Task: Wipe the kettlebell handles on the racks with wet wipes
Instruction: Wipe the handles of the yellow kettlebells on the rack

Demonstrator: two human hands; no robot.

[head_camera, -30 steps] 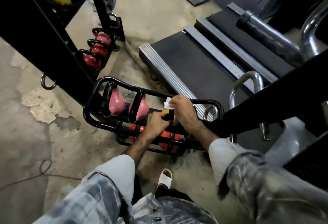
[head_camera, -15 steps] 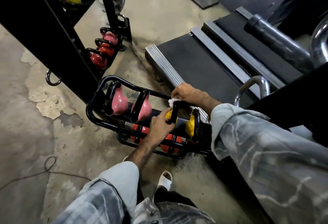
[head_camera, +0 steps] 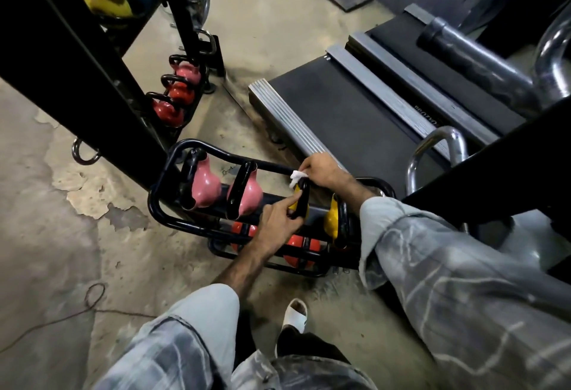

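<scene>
- The left hand (head_camera: 276,222) is the nearer one; its grip is curled round the near end of the black handle (head_camera: 301,202) of a yellow kettlebell (head_camera: 296,201), steadying it on the low rack (head_camera: 160,204).
- From that grip the handle's long axis runs away from the person, toward the rack's far rail.
- At the far end of the handle, the right hand (head_camera: 324,170) pinches a white wipe (head_camera: 297,177) in its fingertips, against the top of the handle.
- So the unwiped length, I judge, lies between the two grips, and the wipe would travel back along the handle toward the left hand.
- Just right of the held handle sits a second yellow kettlebell (head_camera: 332,219), close under the right forearm.
- Left of the grip stand two pink kettlebells (head_camera: 205,187), their handles parallel to this one.
- Beyond the rack's far rail lies a treadmill (head_camera: 340,111).
</scene>
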